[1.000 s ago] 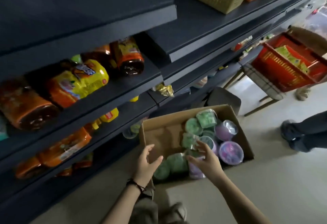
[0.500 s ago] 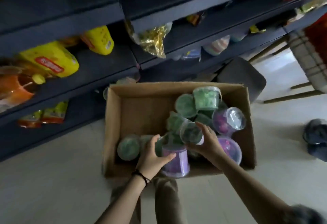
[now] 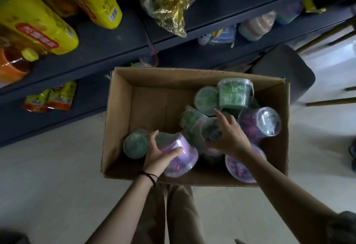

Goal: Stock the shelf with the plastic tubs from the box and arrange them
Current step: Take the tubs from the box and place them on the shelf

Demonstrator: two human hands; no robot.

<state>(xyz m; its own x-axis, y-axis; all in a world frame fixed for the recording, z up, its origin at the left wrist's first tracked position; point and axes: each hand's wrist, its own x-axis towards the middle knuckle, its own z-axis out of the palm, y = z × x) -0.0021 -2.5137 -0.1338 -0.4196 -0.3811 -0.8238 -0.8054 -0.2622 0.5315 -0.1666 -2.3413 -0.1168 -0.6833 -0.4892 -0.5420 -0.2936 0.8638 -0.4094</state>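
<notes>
An open cardboard box (image 3: 123, 108) stands on the floor in front of the dark shelf (image 3: 107, 37). Several clear plastic tubs with green or purple contents lie jumbled in its right half. My left hand (image 3: 159, 155) grips a purple tub (image 3: 183, 159) lying on its side near the box's front wall. A green tub (image 3: 134, 145) sits just left of that hand. My right hand (image 3: 229, 137) curls over a green tub (image 3: 210, 130) in the middle of the pile. Another green tub (image 3: 235, 93) stands upright at the back.
Yellow bottles (image 3: 38, 25), a gold foil bag (image 3: 171, 6) and pastel tubs (image 3: 254, 25) lie on the shelves. Orange packets (image 3: 50, 99) fill the lowest shelf at left. A dark stool (image 3: 285, 70) stands right of the box, on pale floor.
The view tilted down and came closer to the box. My left hand took hold of the purple tub and tipped it sideways. My right hand settled onto a green tub.
</notes>
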